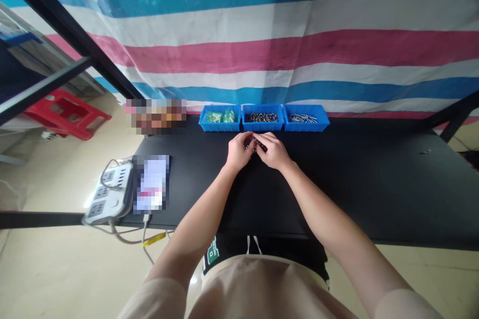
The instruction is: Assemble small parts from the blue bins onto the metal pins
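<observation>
Both of my hands meet over the black table, just in front of the middle blue bin (pixel 262 125). My left hand (pixel 239 151) curls its fingers around small metal parts (pixel 254 145), which are too small to name. Against the same parts, my right hand (pixel 273 150) has its fingers bent, the fingertips touching those of the left. Brass-coloured and dark pieces fill the middle bin. The left blue bin (pixel 219 127) holds small items in green and clear wrapping, and the right blue bin (pixel 306 127) has long silvery screws or pins.
On the black table (pixel 359 189), a power strip (pixel 111 193) and a blurred-out flat device (pixel 152 183) with cables lie at the left. Another pixelated object (pixel 160 115) sits at the back left. Tiny pieces (pixel 425 151) lie far right. Black frame posts flank the table; a red stool (pixel 71 112) stands beyond.
</observation>
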Demonstrator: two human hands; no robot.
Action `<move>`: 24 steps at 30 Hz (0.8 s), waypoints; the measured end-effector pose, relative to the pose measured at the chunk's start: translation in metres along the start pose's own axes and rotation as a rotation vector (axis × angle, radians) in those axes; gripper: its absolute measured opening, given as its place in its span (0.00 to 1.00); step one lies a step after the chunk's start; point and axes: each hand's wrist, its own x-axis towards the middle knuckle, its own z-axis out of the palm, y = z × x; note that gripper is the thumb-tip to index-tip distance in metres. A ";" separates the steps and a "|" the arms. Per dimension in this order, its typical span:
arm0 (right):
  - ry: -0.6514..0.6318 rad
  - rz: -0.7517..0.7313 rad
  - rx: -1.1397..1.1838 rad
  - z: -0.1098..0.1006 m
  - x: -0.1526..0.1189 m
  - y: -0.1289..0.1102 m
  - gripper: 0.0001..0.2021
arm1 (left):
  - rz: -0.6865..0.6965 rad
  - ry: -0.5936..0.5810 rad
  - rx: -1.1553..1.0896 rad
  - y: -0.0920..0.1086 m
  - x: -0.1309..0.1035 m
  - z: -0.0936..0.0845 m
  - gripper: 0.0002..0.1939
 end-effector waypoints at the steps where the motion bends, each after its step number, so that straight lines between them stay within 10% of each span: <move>1: 0.007 -0.007 0.001 0.000 0.000 0.000 0.19 | -0.032 -0.015 -0.039 0.000 0.001 0.000 0.11; 11: 0.124 -0.026 0.023 0.002 0.000 0.004 0.10 | -0.148 -0.196 -0.388 -0.006 0.004 -0.004 0.19; 24: 0.266 0.294 0.095 -0.003 0.004 0.011 0.11 | -0.081 0.004 -0.047 -0.010 0.004 -0.004 0.11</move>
